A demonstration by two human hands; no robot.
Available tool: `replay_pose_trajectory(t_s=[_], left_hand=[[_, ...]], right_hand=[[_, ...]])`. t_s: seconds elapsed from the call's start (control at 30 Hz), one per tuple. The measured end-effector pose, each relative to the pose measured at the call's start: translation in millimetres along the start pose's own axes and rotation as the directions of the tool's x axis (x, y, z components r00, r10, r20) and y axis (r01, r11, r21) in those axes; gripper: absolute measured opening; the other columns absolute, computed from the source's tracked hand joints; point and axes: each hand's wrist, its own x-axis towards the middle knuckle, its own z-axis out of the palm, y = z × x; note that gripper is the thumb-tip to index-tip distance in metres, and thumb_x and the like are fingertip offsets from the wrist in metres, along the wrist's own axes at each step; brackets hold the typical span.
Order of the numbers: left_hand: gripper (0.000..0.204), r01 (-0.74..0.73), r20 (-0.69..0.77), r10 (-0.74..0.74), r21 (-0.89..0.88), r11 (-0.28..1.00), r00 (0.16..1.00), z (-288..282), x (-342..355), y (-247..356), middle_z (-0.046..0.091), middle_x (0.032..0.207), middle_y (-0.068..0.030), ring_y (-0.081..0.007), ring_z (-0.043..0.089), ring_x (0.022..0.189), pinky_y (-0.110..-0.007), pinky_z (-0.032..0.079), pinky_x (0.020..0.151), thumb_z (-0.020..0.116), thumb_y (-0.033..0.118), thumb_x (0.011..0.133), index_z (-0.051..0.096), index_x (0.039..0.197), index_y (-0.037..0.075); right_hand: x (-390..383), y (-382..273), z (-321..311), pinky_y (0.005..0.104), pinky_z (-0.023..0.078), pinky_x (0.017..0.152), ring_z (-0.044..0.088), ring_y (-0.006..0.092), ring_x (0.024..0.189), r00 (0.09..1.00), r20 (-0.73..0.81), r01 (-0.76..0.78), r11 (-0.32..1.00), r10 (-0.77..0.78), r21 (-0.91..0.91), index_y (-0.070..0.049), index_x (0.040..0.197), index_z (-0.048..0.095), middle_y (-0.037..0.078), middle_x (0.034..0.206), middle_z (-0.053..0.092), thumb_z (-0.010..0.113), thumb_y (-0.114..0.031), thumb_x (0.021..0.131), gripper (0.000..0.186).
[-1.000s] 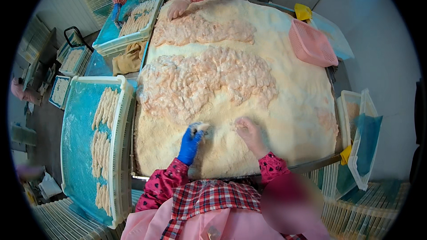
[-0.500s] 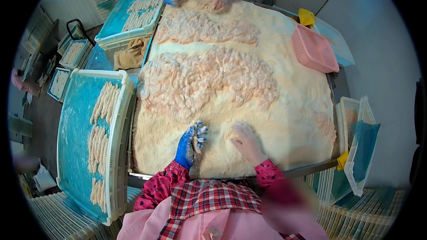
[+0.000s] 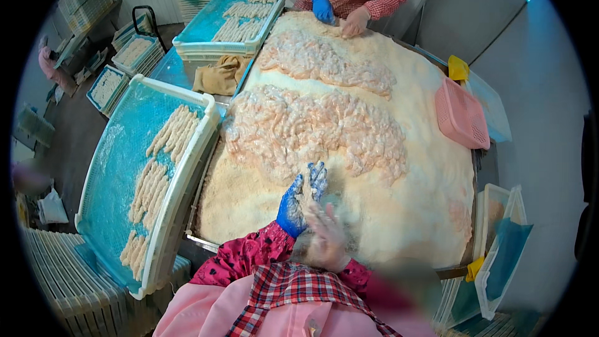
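Over the near part of the crumb-covered table, my left hand (image 3: 295,209), in a blue glove dusted with crumbs, holds a crumb-coated meat strip (image 3: 306,192) in its palm. The left fingers curve up around the strip. My right hand (image 3: 327,237), in a thin clear glove, lies against the strip's lower end, fingers stretched out and slightly blurred. Just beyond both hands is a heap of wet, pale pink raw meat pieces (image 3: 312,128). Pale crumbs (image 3: 237,196) spread around and below it.
A blue-lined white tray (image 3: 115,168) holding rows of coated strips stands at left. Another such tray (image 3: 206,22) sits farther back, near a brown cloth (image 3: 221,75). A pink basket (image 3: 460,115) rests on the right edge. Across the table, a co-worker's gloved hands (image 3: 340,15) work above the crumbs.
My hands have come together, the right moving left toward the left hand, which has lifted the strip off the crumbs. The view has shifted, and the co-worker's hands have drawn closer together.
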Motion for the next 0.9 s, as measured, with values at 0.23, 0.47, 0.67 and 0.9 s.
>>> replay_pose_trajectory(t_s=[0.23,0.47,0.67,0.9], left_hand=[[0.058,-0.409,0.239,0.349,0.281,0.868,0.906,0.1,-13.6,-43.8,0.017,0.149,-0.0122,-0.0215,0.016,0.138,-0.035,0.009,0.112,0.026,0.038,0.098,0.015,0.143,0.004],[0.086,-0.634,0.431,0.471,0.43,0.643,0.77,67.3,-30.8,-23.3,0.012,0.15,-0.0136,-0.0315,0.011,0.138,-0.041,0.007,0.112,0.037,0.059,0.084,0.01,0.144,0.004],[0.059,-0.328,0.306,-0.287,0.944,-0.032,0.908,-22.6,-11.2,26.7,0.014,0.15,-0.0119,-0.0241,0.023,0.136,-0.034,0.02,0.11,0.038,0.035,0.094,0.02,0.143,0.008],[0.046,0.187,-0.028,-0.369,0.896,0.403,0.929,-34.1,-10.2,15.2,0.032,0.144,-0.012,-0.0203,0.03,0.133,-0.032,0.023,0.109,0.037,0.026,0.097,0.035,0.137,0.003]], right_hand=[[40.2,-14.5,20.1,0.0494,0.008,0.11,0.009,0.0449,0.135,0.997,-0.081,-0.007,1.0,0.005,-0.024,0.008,0.139,0.018,0.029,0.144,0.015,0.022,-0.058,0.089,0.083],[35.9,-4.0,31.7,0.0519,0.007,0.11,0.008,0.0427,0.136,0.957,-0.258,0.134,0.991,-0.135,-0.023,0.003,0.142,0.012,0.027,0.146,0.011,0.02,-0.061,0.088,0.084],[24.8,14.8,36.9,0.0469,-0.001,0.111,-0.002,0.0352,0.138,0.914,-0.405,0.062,0.997,-0.041,0.037,-0.001,0.144,0.0,0.021,0.149,-0.001,0.01,-0.06,0.09,0.079],[21.2,9.0,10.6,0.0495,0.003,0.11,0.004,0.0389,0.138,0.929,-0.37,0.007,1.0,-0.004,0.006,-0.001,0.144,0.004,0.021,0.149,0.005,0.015,-0.049,0.094,0.07]])
